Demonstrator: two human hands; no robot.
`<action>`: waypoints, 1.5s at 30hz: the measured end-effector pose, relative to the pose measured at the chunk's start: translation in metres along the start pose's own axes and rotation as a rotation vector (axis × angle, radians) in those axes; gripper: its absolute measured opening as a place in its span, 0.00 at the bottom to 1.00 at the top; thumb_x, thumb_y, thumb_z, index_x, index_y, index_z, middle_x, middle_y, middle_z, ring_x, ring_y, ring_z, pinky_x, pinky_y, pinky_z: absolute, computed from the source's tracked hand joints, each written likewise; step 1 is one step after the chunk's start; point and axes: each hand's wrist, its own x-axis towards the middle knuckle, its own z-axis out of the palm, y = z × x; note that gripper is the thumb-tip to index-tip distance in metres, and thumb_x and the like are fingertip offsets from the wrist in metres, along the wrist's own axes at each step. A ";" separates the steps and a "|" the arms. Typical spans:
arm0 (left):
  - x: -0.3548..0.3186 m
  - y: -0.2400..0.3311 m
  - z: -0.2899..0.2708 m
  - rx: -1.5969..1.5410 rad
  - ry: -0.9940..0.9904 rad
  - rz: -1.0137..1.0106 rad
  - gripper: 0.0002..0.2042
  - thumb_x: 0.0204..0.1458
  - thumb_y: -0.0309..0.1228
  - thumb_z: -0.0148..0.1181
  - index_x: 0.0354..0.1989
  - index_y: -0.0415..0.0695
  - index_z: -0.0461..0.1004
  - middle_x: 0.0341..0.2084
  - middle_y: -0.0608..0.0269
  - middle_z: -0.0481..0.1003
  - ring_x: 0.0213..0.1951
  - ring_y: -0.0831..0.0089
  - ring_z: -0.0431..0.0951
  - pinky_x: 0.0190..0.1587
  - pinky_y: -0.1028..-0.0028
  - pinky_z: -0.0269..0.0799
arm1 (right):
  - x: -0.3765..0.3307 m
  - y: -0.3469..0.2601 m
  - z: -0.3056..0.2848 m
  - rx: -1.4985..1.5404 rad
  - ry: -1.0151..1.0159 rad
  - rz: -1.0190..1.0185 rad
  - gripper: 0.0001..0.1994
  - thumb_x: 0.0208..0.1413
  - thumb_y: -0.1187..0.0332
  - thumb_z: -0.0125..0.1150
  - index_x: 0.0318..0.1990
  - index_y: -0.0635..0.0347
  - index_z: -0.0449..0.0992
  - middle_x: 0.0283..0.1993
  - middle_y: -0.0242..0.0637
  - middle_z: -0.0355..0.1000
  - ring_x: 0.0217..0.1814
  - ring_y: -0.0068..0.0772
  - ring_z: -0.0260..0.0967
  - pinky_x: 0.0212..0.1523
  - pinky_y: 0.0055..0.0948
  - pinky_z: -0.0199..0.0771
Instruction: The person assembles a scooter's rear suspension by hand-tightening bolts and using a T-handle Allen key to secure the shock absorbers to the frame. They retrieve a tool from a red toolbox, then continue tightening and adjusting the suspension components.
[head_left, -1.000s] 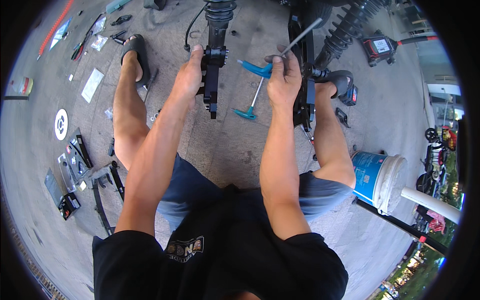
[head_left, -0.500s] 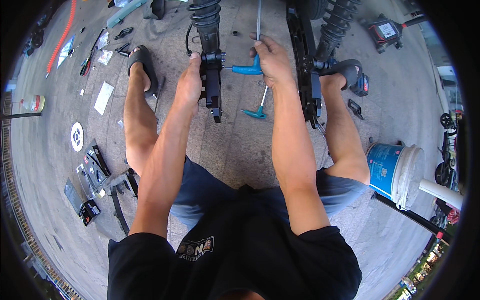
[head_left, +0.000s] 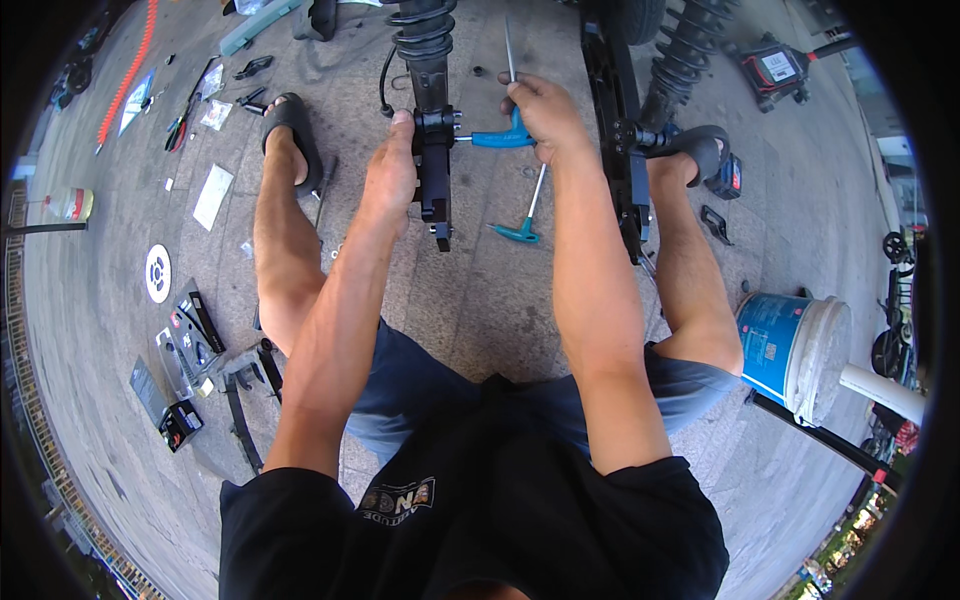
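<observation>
My left hand (head_left: 392, 172) is wrapped round the outer side of a black metal bracket (head_left: 434, 185), its thumb pointing up. The bracket sits at the lower end of a black coil-spring shock absorber (head_left: 424, 50). My right hand (head_left: 546, 118) is closed on a blue T-handle hex key (head_left: 500, 138). The key's short tip points left and meets the bolt area on the bracket's inner side; the exact seating is too small to tell. Its long steel shaft rises past my fingers. A second, teal T-handle hex key (head_left: 517, 234) lies on the paving below my right hand.
A second black shock absorber (head_left: 690, 45) with a black arm (head_left: 612, 110) stands to the right. A blue-and-white bucket (head_left: 775, 345), a floor jack (head_left: 775, 68) and a battery pack (head_left: 728, 178) are on the right. At left lie a white disc (head_left: 158, 273), opened packages (head_left: 198, 330) and pliers (head_left: 180, 128).
The blue hex key has turned a little in my right hand, so its long shaft now leans left at the top. My left hand keeps its hold. The whole view has shifted slightly.
</observation>
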 end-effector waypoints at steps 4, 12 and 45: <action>0.000 0.000 0.001 -0.006 0.034 0.029 0.32 0.60 0.57 0.39 0.44 0.35 0.72 0.35 0.57 0.73 0.35 0.71 0.70 0.39 0.72 0.67 | 0.005 -0.004 0.001 -0.033 -0.043 -0.027 0.14 0.59 0.70 0.50 0.51 0.63 0.73 0.30 0.36 0.74 0.31 0.22 0.66 0.34 0.23 0.64; 0.001 -0.009 0.011 -0.056 0.081 0.143 0.31 0.61 0.54 0.38 0.44 0.34 0.74 0.33 0.59 0.73 0.35 0.74 0.70 0.41 0.73 0.66 | -0.021 0.010 0.010 0.173 0.064 -0.117 0.16 0.61 0.67 0.47 0.53 0.64 0.71 0.29 0.36 0.73 0.30 0.25 0.69 0.32 0.24 0.68; 0.004 -0.009 0.022 -0.310 -0.065 -0.028 0.27 0.62 0.56 0.33 0.49 0.45 0.68 0.32 0.67 0.71 0.31 0.78 0.70 0.35 0.75 0.68 | -0.012 0.036 0.022 -0.253 0.349 -0.629 0.10 0.57 0.65 0.54 0.39 0.63 0.74 0.18 0.36 0.71 0.21 0.26 0.71 0.25 0.27 0.69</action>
